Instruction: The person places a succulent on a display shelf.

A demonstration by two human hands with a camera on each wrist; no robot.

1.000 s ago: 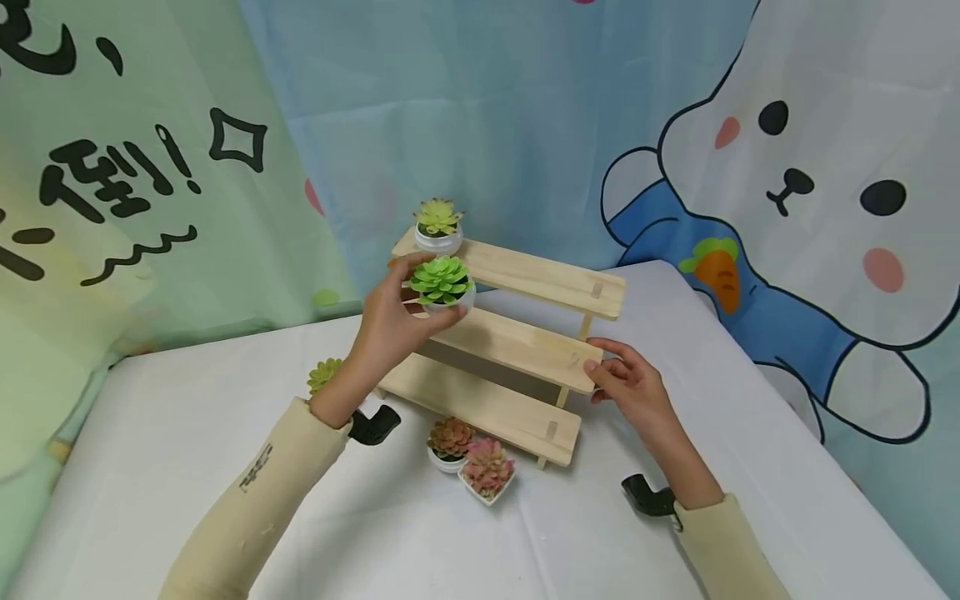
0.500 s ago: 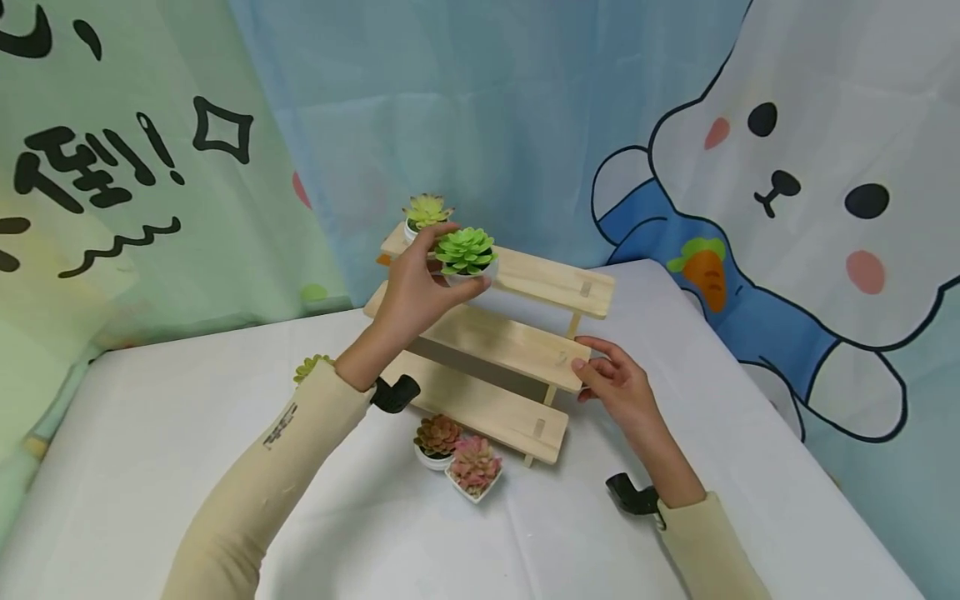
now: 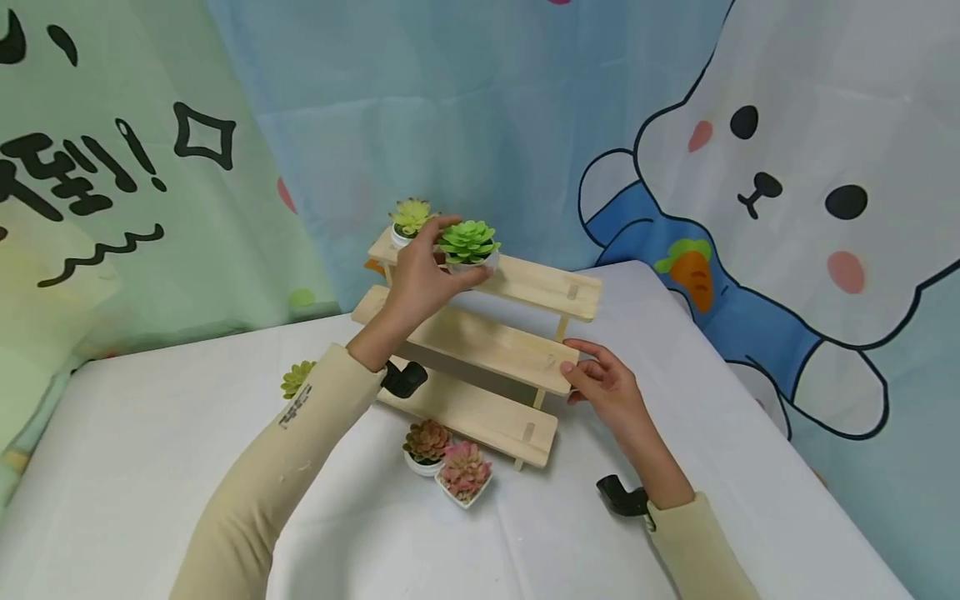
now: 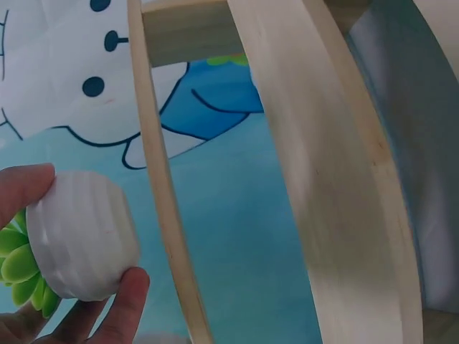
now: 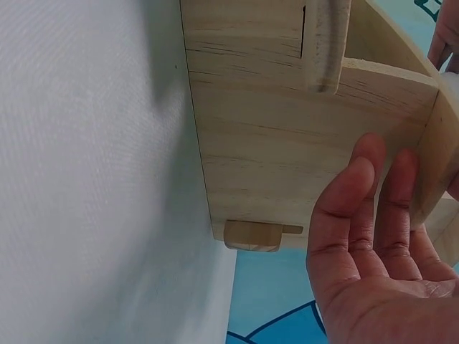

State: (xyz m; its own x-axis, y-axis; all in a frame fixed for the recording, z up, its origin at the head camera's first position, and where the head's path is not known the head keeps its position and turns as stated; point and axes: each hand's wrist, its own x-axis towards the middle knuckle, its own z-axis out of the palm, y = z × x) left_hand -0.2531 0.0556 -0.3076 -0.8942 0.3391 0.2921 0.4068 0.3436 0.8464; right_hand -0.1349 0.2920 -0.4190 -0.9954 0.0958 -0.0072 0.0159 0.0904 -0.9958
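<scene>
My left hand (image 3: 420,279) grips a bright green potted succulent (image 3: 468,240) by its white pot, over the top tier of a three-tier wooden plant stand (image 3: 487,340). In the left wrist view the ribbed pot (image 4: 86,236) sits between thumb and fingers, beside the stand's board edge. A yellow-green succulent (image 3: 409,217) in a white pot stands at the top tier's left end, partly behind the left hand. My right hand (image 3: 606,387) pinches the right end of the middle tier, thumb above. The right wrist view shows its fingers (image 5: 330,229) under the board.
A reddish-brown succulent (image 3: 428,442) in a round pot and a pink one (image 3: 465,471) in a square pot stand on the white tablecloth (image 3: 390,525) before the stand. Another green succulent (image 3: 297,379) is partly hidden by the left sleeve. A printed curtain (image 3: 487,125) hangs behind.
My left hand has carried the bright green succulent up and to the right, from over the middle tier to the top tier. My right hand keeps its hold on the stand.
</scene>
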